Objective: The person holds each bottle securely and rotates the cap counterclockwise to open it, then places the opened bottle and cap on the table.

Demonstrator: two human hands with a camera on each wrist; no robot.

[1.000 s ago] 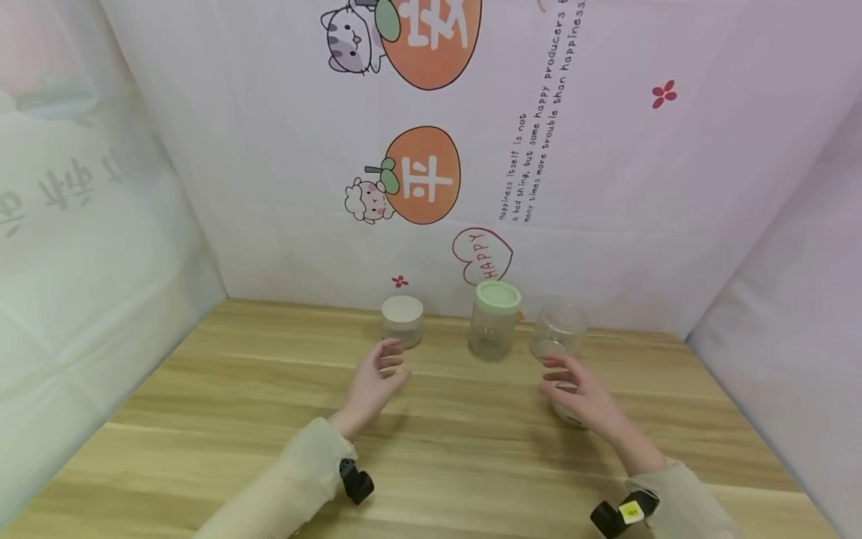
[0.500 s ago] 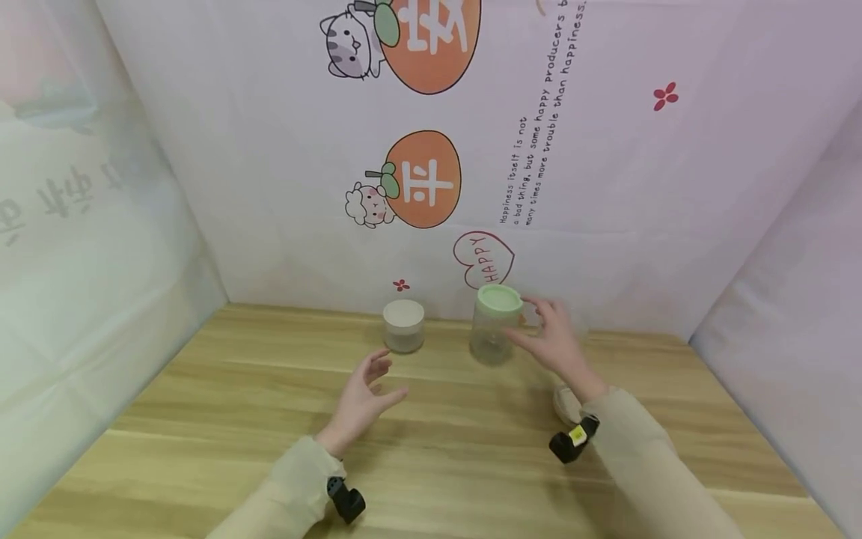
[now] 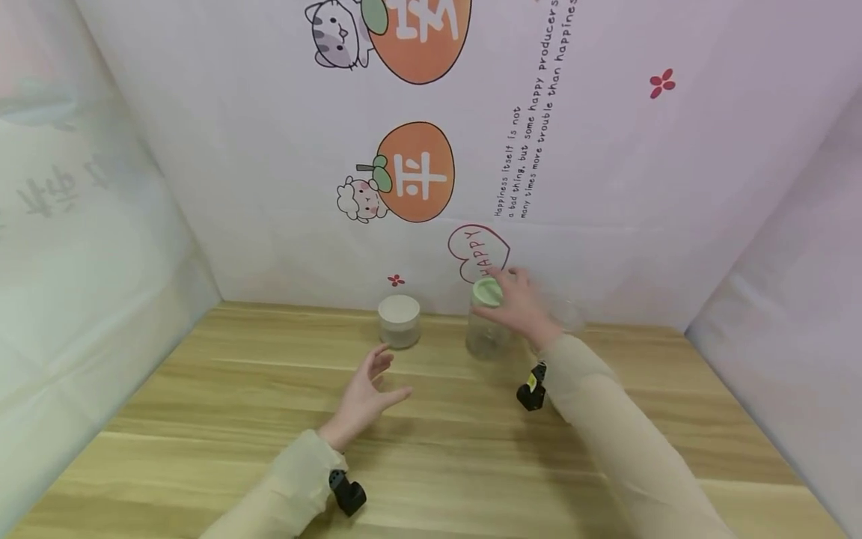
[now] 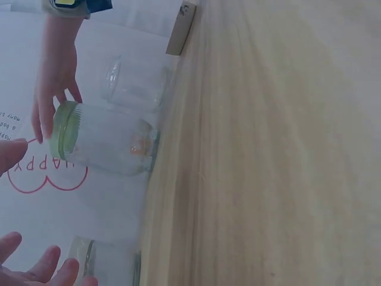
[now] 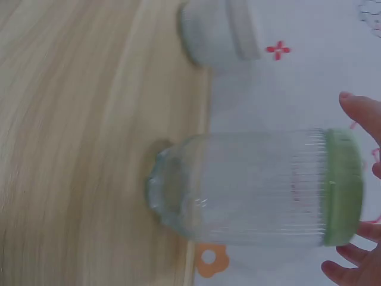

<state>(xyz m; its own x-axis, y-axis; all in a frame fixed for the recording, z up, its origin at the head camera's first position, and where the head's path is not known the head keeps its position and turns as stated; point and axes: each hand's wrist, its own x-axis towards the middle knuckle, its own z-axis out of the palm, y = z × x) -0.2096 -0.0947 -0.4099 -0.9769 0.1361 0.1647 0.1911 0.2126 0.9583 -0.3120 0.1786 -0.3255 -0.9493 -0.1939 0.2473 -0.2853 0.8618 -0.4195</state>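
Observation:
A clear jar with a pale green lid (image 3: 483,340) stands upright on the table near the back wall. My right hand (image 3: 521,307) is at its top, thumb and fingers spread on either side of the green lid (image 5: 344,187). In the right wrist view a gap shows between thumb and lid; whether the other fingers touch it I cannot tell. My left hand (image 3: 364,393) is held above the table with nothing in it, fingers and thumb apart. Just beyond it is a short clear jar with a white lid (image 3: 399,322).
A lidless clear jar (image 4: 137,83) stands to the right of the green-lidded one, partly hidden by the right arm in the head view. Behind the jars rises a white cloth (image 3: 269,187) with printed cartoons, and cloth hangs at both sides of the wooden table (image 3: 431,479).
My right hand has moved left and forward from the lidless jar to the green lid. The right sleeve now covers a whitish round thing on the table. My left hand has shifted slightly.

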